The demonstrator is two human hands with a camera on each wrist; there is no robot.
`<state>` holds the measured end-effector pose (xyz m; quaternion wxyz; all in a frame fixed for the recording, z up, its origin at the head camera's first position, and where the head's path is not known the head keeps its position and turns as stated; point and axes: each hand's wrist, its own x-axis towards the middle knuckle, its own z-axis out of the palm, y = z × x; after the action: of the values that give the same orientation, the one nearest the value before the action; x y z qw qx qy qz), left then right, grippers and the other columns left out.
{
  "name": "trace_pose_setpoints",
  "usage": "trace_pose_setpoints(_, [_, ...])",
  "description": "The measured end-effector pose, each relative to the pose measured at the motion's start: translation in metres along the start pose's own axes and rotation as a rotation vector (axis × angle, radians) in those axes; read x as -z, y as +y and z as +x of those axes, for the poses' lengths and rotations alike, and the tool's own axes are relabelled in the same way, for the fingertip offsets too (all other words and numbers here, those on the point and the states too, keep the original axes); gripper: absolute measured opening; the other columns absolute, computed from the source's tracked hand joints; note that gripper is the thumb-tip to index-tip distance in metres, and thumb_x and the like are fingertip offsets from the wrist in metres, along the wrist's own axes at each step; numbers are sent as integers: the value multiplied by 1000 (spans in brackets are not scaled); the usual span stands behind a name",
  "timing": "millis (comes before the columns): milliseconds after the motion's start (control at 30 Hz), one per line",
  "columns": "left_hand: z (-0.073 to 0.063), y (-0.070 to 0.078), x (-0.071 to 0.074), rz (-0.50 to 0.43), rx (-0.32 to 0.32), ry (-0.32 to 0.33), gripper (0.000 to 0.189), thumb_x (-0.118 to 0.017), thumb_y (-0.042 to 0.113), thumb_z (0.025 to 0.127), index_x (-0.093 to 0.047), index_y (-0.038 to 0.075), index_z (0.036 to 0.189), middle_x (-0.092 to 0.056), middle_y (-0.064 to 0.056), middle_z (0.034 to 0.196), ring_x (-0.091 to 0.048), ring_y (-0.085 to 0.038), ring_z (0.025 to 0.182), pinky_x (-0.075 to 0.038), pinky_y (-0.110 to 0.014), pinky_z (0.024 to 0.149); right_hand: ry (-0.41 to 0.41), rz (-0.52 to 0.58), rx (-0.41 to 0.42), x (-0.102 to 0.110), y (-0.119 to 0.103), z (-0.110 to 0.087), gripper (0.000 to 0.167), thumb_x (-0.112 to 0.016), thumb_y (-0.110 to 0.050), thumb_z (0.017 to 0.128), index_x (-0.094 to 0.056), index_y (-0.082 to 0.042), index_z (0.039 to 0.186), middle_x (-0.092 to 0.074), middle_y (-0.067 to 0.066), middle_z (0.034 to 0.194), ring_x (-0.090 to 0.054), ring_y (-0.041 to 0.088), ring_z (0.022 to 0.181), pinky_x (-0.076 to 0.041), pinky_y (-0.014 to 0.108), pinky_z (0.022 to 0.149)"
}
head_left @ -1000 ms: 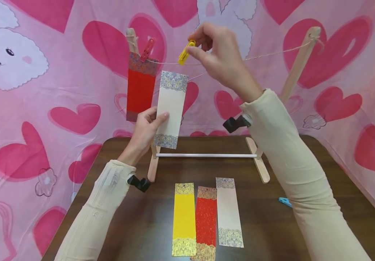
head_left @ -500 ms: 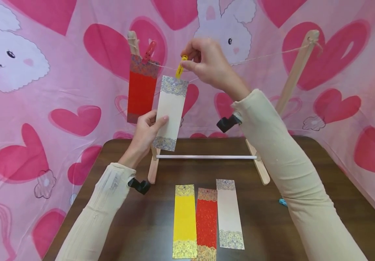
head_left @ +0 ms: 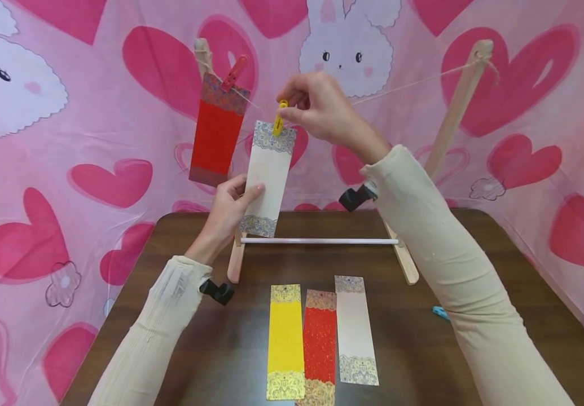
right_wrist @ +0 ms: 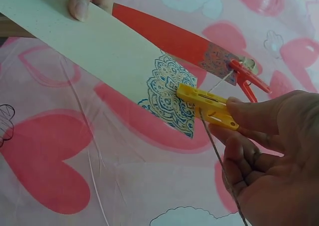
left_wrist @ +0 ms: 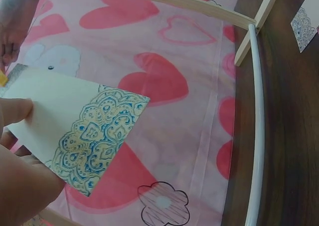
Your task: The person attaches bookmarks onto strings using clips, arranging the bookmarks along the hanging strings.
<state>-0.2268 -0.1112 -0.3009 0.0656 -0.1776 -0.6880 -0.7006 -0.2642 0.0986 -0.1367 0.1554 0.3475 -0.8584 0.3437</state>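
My left hand (head_left: 223, 217) pinches a white card (head_left: 268, 175) with blue-and-yellow lace-patterned ends by its left edge, thumb in front. The card hangs nearly upright, leaning slightly. My right hand (head_left: 322, 110) holds a yellow clothespin (right_wrist: 209, 106) between thumb and fingers. The clothespin's jaws sit over the patterned top edge of the card, where the string (right_wrist: 214, 151) runs. To the left, a red card (head_left: 218, 132) hangs from the string under a red clothespin (head_left: 235, 73). In the left wrist view the thumb (left_wrist: 15, 110) presses the card's face.
A wooden stand with a right post (head_left: 459, 107) and a white crossbar (head_left: 322, 241) is on the dark table (head_left: 195, 327). Nearer lie a yellow card (head_left: 285, 338), a glittery red card (head_left: 319, 344) and another white card (head_left: 356, 332). A blue clothespin (head_left: 440, 312) lies right.
My right hand has come down and left with the yellow clothespin, which now grips the white card's top edge. The string is pulled lower and the hanging red card tilts more.
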Motion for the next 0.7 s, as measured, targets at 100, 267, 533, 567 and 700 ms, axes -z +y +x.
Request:
trace_pose_setpoints(100, [0,-2,0,2,5,-7,37,-63,13,98,-59,-4,131,-65,-17,121,-64,-24,102,-56,-34,86,-36,2,-18,-1,-2,0,24,-68,-10,94,-67,3,114,-69,10,103,-59,16,84,-52,25,76])
trace_pose_setpoints(267, [-3,-7,1,-1,8,-10,35,-63,11,98,-59,-4,130,-66,-15,118,-63,-22,103,-54,-33,89,-88,-80,-34,0,-8,-2,33,-65,-15,97,-64,3,125,-69,11,110,-61,16,92,-53,25,82])
trace_pose_setpoints(533, [-15,-19,3,30,52,0,35,-61,7,98,-55,-3,131,-62,-17,122,-60,-20,109,-50,-29,95,17,-275,103,-3,-7,-30,44,-64,-17,97,-56,2,136,-62,15,131,-54,27,119,-41,36,107])
trace_pose_setpoints(567, [-17,-20,4,29,54,-3,35,-61,7,98,-55,-3,131,-62,-18,122,-60,-21,110,-50,-30,95,37,-288,124,-4,-7,-36,41,-65,-16,97,-58,1,133,-62,14,131,-53,27,120,-40,37,107])
trace_pose_setpoints(700, [-20,-26,6,26,46,-7,34,-60,4,98,-55,-4,130,-61,-23,123,-59,-26,110,-51,-35,96,70,-307,167,-8,-3,-59,36,-69,-13,93,-64,1,126,-64,13,128,-51,28,122,-39,40,108])
